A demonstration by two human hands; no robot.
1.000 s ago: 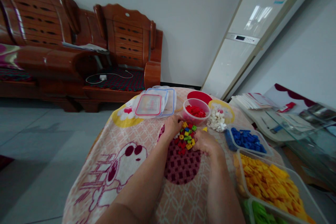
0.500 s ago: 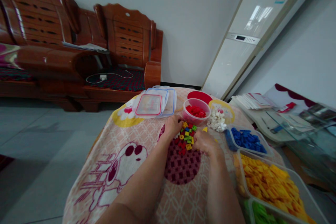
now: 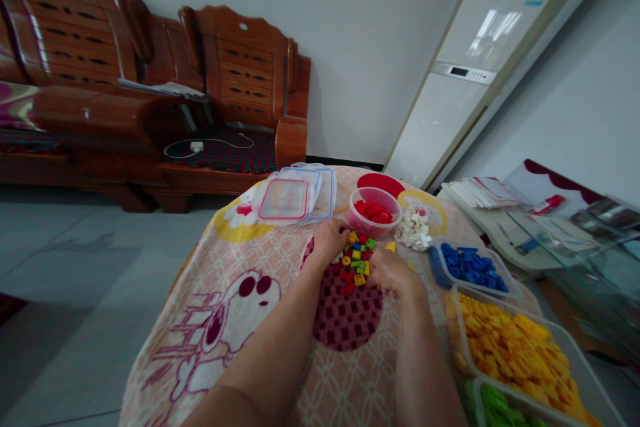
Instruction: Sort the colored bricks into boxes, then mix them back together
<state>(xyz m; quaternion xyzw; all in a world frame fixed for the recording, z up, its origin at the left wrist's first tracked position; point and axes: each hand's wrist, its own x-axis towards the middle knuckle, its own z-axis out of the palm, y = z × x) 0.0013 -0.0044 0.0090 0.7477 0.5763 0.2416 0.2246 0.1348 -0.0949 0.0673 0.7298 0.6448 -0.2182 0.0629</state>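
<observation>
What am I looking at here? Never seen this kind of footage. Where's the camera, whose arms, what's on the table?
There is no machine: a person works with two bare hands, filmed by a camera worn on the head, looking forward and down. The left hand and right hand flank a small mixed pile of coloured bricks on a patterned blanket. What the fingers grip cannot be made out. Around it stand a round tub of red bricks, a heap of white bricks, and clear boxes of blue bricks, yellow bricks and green bricks. Stacked lids lie behind.
</observation>
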